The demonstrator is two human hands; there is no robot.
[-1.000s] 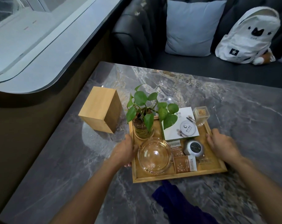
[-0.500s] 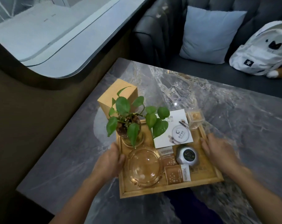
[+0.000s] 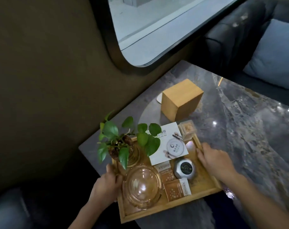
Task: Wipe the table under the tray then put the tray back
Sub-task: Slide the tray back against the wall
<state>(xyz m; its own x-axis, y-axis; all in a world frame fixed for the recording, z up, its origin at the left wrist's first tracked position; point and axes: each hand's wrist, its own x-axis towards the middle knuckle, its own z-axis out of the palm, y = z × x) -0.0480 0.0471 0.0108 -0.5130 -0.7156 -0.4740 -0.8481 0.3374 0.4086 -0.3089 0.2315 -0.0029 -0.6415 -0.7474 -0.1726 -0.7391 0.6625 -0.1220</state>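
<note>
The wooden tray (image 3: 205,187) is held over the near left part of the grey marble table (image 3: 249,129), its left front corner past the table's edge. My left hand (image 3: 105,187) grips the tray's left rim and my right hand (image 3: 214,161) grips its right rim. On the tray stand a leafy plant in a glass vase (image 3: 123,146), a glass ashtray (image 3: 142,185), a white card (image 3: 170,144), a small round tin (image 3: 185,167), sachets (image 3: 176,189) and a clear toothpick box (image 3: 188,129). A dark blue cloth (image 3: 223,210) lies on the table just beyond the tray's near right corner, mostly hidden.
A wooden box (image 3: 181,100) stands on the table behind the tray, close to the wall. A dark wall with a rounded window runs along the left. A dark sofa with a light blue cushion (image 3: 276,58) sits beyond the table's far edge.
Both hands have carried the tray leftward and toward me, off its earlier spot beside the wooden box. The camera has swung left, and the blue cloth is now mostly hidden under the tray.
</note>
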